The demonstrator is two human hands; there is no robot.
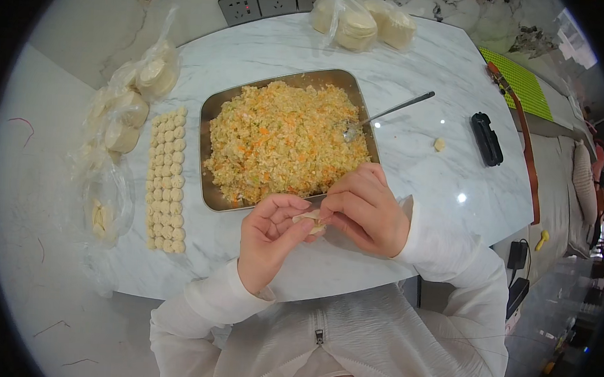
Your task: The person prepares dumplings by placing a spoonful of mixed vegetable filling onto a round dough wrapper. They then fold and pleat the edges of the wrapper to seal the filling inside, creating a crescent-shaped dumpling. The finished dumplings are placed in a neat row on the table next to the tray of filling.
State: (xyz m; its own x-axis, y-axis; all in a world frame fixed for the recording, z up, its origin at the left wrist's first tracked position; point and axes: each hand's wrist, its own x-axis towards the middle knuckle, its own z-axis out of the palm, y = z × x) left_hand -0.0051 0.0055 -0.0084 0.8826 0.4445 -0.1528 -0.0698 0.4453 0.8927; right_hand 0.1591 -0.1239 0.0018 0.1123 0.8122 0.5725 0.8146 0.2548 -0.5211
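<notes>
Between my two hands is a small dough wrapper [307, 217], just in front of a steel tray. My left hand [269, 232] cradles it, thumb pressed on its near side. The fingertips of my right hand [364, 209] pinch its right edge; they hide part of it. Whatever is inside the wrapper is mostly covered. The rectangular steel tray [204, 184] holds a heap of chopped filling [284, 137] with orange and green bits. A metal spoon [401, 107] rests with its bowl in the filling and its handle over the right rim.
Left of the tray stand rows of small pleated dumplings [167, 182]. Bagged round wrappers [158, 73] line the left edge, with more bags [357, 29] at the back. To the right lie a dough piece [439, 144] and a black case [486, 139] on the marble-patterned table [418, 183].
</notes>
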